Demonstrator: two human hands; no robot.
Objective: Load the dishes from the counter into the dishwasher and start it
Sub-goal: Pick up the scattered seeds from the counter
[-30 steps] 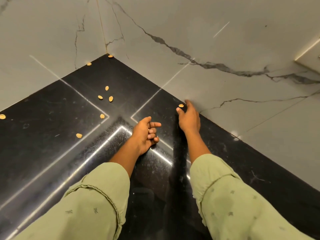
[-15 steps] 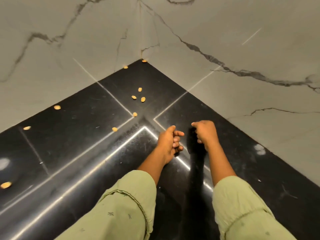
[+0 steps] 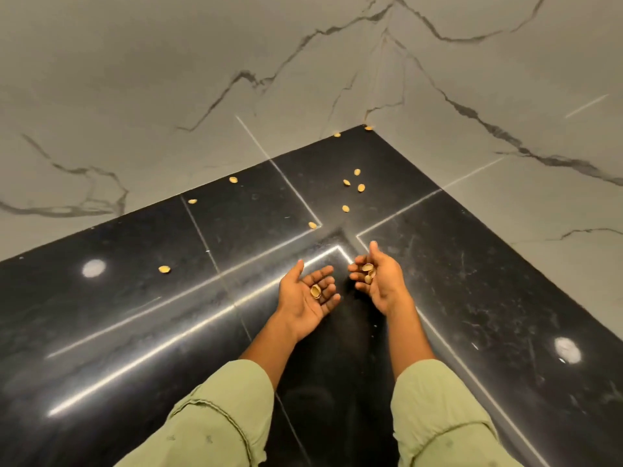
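Nutshells, not dishes, occupy both hands at the centre of the frame. The left hand (image 3: 305, 294) lies palm up with its fingers relaxed and slightly bent, a single shell (image 3: 315, 291) resting loose on them. Just beside it, not touching, the right hand (image 3: 381, 281) is cupped with the thumb raised and its fingers curled round a small clutch of shells (image 3: 369, 273). Both hover over the glossy black counter (image 3: 135, 315), which runs into a corner of veined grey wall (image 3: 135, 96) at the upper right of the frame.

More loose shells (image 3: 352, 183) lie scattered above the hands toward that corner, with stragglers out to the left along the foot of the wall. Green sleeves (image 3: 219, 426) fill the bottom edge.

As for the task itself, no dishes and no dishwasher appear anywhere in view, so where they are cannot be told. My judgement is that this is counter clean-up on the side — gathering debris — and that loading and starting the machine are either yet to come or out of sight. Roughly ten shells are left to collect.
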